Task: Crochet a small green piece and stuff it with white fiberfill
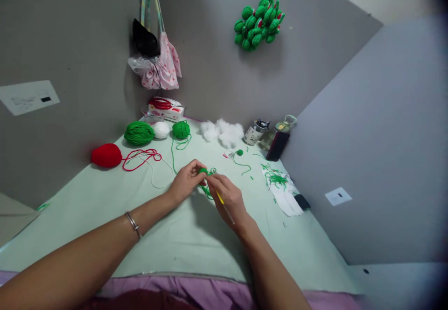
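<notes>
Pinched between the fingertips of the left hand (186, 181) is a small green crochet piece (204, 172), held just above the middle of the pale green table (175, 240). Closed around a yellow-handled crochet hook (221, 199), the right hand (229, 200) seems to have the tip at the piece, though that is too small to tell. Green yarn (174, 156) trails far-left to a green yarn ball (181, 129). White stuffing (222, 132) lies beyond, a red yarn ball (106, 155) at far left.
</notes>
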A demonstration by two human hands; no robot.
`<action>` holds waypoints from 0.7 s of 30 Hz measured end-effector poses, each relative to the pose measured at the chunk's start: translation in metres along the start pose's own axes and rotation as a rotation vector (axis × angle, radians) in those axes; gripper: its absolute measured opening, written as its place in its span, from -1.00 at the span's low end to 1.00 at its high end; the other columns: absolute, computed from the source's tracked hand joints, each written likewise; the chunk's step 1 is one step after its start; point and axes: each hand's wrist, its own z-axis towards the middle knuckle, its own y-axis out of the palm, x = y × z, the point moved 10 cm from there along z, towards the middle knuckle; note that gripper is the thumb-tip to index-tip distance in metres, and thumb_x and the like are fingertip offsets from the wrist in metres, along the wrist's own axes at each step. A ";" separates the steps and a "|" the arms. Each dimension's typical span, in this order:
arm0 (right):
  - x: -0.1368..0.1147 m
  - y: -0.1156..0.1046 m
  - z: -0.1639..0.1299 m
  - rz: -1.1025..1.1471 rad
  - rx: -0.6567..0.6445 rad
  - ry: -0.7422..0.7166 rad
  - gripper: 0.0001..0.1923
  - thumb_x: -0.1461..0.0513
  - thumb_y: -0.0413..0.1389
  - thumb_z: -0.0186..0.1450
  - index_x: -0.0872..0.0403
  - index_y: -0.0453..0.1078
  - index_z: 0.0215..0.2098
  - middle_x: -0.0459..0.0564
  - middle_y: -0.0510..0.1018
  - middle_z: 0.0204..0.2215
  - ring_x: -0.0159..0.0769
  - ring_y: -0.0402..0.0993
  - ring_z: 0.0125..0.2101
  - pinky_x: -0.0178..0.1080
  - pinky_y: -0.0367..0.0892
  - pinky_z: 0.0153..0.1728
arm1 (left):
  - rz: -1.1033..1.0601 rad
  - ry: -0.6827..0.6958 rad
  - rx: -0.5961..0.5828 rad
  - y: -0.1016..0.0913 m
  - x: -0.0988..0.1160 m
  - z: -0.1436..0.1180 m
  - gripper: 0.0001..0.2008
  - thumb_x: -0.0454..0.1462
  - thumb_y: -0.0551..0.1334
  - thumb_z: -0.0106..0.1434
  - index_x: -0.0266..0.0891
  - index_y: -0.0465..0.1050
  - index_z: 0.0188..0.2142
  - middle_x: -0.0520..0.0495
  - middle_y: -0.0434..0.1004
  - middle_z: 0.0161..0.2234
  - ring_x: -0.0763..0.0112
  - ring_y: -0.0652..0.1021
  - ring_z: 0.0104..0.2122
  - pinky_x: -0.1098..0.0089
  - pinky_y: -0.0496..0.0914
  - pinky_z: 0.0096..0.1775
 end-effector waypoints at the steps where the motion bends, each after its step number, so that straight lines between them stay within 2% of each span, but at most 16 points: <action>1: 0.001 -0.002 0.001 0.009 0.005 0.009 -0.78 0.25 0.08 0.48 0.01 0.60 -0.08 0.07 0.70 -0.23 -0.26 0.66 -0.23 -0.23 0.58 -0.16 | 0.004 0.006 -0.001 0.000 0.002 0.000 -0.83 -0.20 0.31 0.19 -0.19 0.41 -0.25 0.08 0.50 -0.43 0.38 0.58 -0.42 0.36 0.48 -0.30; 6: 0.006 -0.012 0.007 0.021 0.035 0.066 -0.73 0.20 0.00 0.55 0.04 0.56 -0.08 0.01 0.65 -0.33 -0.32 0.65 -0.36 -0.30 0.57 -0.34 | 0.047 0.064 0.007 -0.001 0.014 -0.006 -0.76 -0.17 0.30 0.25 -0.18 0.47 -0.11 -0.01 0.57 -0.26 0.31 0.58 -0.25 0.31 0.46 -0.15; 9: 0.004 -0.009 0.006 -0.034 0.028 0.026 -0.75 0.22 0.01 0.54 0.02 0.55 -0.06 0.03 0.66 -0.29 -0.29 0.65 -0.30 -0.26 0.58 -0.27 | 0.112 0.084 0.034 -0.004 0.015 -0.006 -0.80 -0.19 0.31 0.26 -0.18 0.47 -0.14 0.04 0.51 -0.32 0.35 0.53 -0.30 0.34 0.41 -0.19; 12: -0.001 -0.001 0.000 -0.122 -0.012 -0.049 -0.75 0.26 0.03 0.52 0.00 0.55 -0.01 0.09 0.68 -0.17 -0.25 0.65 -0.18 -0.21 0.57 -0.13 | 0.173 0.074 0.028 -0.005 0.009 -0.003 -0.88 -0.23 0.28 0.28 -0.18 0.42 -0.22 0.11 0.45 -0.43 0.40 0.50 -0.41 0.36 0.40 -0.29; 15: -0.006 0.008 -0.006 -0.197 -0.070 -0.099 -0.74 0.28 0.04 0.50 0.01 0.56 0.02 0.14 0.69 -0.14 -0.21 0.63 -0.16 -0.19 0.56 -0.12 | 0.249 0.061 0.007 -0.005 0.001 0.000 -0.94 -0.26 0.25 0.32 -0.19 0.40 -0.27 0.13 0.42 -0.48 0.42 0.49 -0.47 0.38 0.41 -0.34; 17: -0.009 0.013 -0.008 -0.225 -0.100 -0.113 -0.73 0.30 0.04 0.50 0.03 0.56 0.03 0.15 0.68 -0.17 -0.21 0.62 -0.20 -0.21 0.55 -0.19 | 0.317 0.063 0.004 -0.006 -0.002 -0.001 -0.91 -0.25 0.27 0.37 -0.23 0.44 -0.23 0.07 0.49 -0.41 0.40 0.53 -0.41 0.34 0.47 -0.29; 21: -0.011 0.018 -0.009 -0.207 -0.128 -0.102 -0.72 0.31 0.03 0.50 0.03 0.57 0.01 0.15 0.67 -0.18 -0.20 0.60 -0.21 -0.21 0.54 -0.20 | 0.426 0.073 -0.007 -0.007 -0.005 -0.003 -0.73 -0.15 0.29 0.44 -0.27 0.51 0.01 -0.13 0.59 -0.06 0.28 0.62 -0.18 0.18 0.57 -0.14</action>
